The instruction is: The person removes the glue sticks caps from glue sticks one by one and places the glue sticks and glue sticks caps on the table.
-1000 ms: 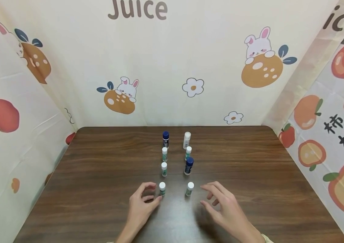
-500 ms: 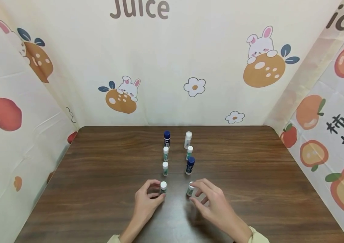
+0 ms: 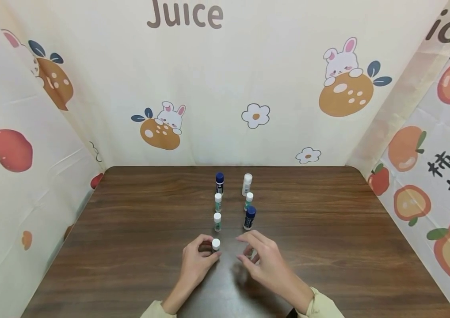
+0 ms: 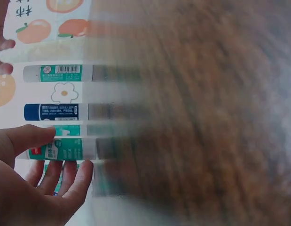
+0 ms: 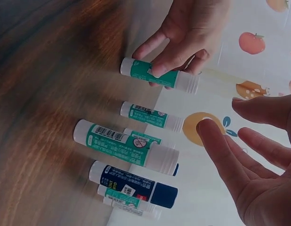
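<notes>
My left hand [image 3: 199, 261] pinches a green-labelled, white-capped glue stick [image 4: 65, 149] between thumb and fingers. It stands upright at the near end of the left row. My right hand [image 3: 266, 260] hovers at the near end of the right row, fingers loosely bent and parted, holding nothing. Nearest to it is another green glue stick [image 5: 126, 146], mostly covered by the hand in the head view. The right wrist view shows a gap between the fingertips [image 5: 207, 123] and this stick.
Beyond stand a blue-capped glue stick [image 3: 249, 218], a green one [image 3: 249, 202] and a white one [image 3: 246, 184] on the right. The left row holds two green ones [image 3: 218, 222] and a dark blue one [image 3: 219, 183]. A printed curtain [image 3: 209, 79] borders the brown table [image 3: 137, 207].
My left hand has moved right and closed its fingers round the near left glue stick. My right hand has moved left, now in front of the near right glue stick in the head view.
</notes>
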Motion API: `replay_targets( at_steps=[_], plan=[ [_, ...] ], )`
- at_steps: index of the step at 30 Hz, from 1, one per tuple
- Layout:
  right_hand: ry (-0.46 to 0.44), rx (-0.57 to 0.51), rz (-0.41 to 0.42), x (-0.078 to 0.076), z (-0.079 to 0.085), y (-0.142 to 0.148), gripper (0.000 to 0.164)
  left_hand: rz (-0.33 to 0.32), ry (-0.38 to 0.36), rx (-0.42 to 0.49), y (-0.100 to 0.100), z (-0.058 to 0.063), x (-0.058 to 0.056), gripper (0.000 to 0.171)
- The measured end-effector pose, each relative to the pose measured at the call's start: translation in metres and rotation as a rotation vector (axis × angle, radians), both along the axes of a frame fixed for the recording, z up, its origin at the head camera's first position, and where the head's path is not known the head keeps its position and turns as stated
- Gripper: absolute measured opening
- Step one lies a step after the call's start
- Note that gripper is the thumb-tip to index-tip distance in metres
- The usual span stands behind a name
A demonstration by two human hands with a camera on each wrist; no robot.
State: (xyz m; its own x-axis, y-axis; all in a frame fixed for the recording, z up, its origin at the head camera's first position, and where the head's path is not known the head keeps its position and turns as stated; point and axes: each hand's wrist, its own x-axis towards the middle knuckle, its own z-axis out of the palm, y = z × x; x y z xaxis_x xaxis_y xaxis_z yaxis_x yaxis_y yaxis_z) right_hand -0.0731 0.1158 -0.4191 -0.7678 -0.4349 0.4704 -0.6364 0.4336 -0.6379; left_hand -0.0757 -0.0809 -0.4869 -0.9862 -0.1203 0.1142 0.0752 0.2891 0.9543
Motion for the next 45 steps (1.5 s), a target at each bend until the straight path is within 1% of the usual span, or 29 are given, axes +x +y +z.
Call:
replay_targets(
  at_steps=[8, 10, 14, 20, 27, 32, 37, 40, 45],
  plan=[
    [0.032, -0.001, 0.008, -0.006, 0.003, -0.006, 0.039, 0.004, 0.012, -0.025, 0.000, 0.006, 0.001, 0.028],
    [0.037, -0.008, 0.009, -0.007, 0.004, -0.007, 0.039, 0.007, 0.023, -0.038, -0.001, 0.009, 0.001, 0.028],
    [0.041, -0.018, 0.012, -0.009, 0.006, -0.009, 0.039, 0.012, 0.050, -0.034, -0.001, 0.015, 0.002, 0.029],
    [0.035, -0.025, 0.027, -0.014, 0.008, -0.013, 0.038, 0.022, 0.110, -0.037, -0.004, 0.023, 0.003, 0.031],
    [0.019, -0.034, 0.049, -0.016, 0.013, -0.015, 0.036, 0.008, 0.225, -0.107, -0.008, 0.032, 0.004, 0.033],
    [-0.025, -0.034, 0.078, -0.015, 0.018, -0.017, 0.036, 0.000, 0.267, -0.131, -0.007, 0.039, 0.007, 0.034],
    [-0.018, -0.029, 0.103, -0.015, 0.019, -0.021, 0.036, 0.003, 0.325, -0.172, -0.007, 0.043, 0.007, 0.034],
    [-0.008, -0.026, 0.116, -0.014, 0.019, -0.023, 0.035, 0.001, 0.346, -0.192, -0.007, 0.046, 0.008, 0.034],
    [0.014, -0.034, 0.128, -0.015, 0.019, -0.026, 0.030, -0.007, 0.348, -0.207, -0.007, 0.049, 0.010, 0.034]
  ],
)
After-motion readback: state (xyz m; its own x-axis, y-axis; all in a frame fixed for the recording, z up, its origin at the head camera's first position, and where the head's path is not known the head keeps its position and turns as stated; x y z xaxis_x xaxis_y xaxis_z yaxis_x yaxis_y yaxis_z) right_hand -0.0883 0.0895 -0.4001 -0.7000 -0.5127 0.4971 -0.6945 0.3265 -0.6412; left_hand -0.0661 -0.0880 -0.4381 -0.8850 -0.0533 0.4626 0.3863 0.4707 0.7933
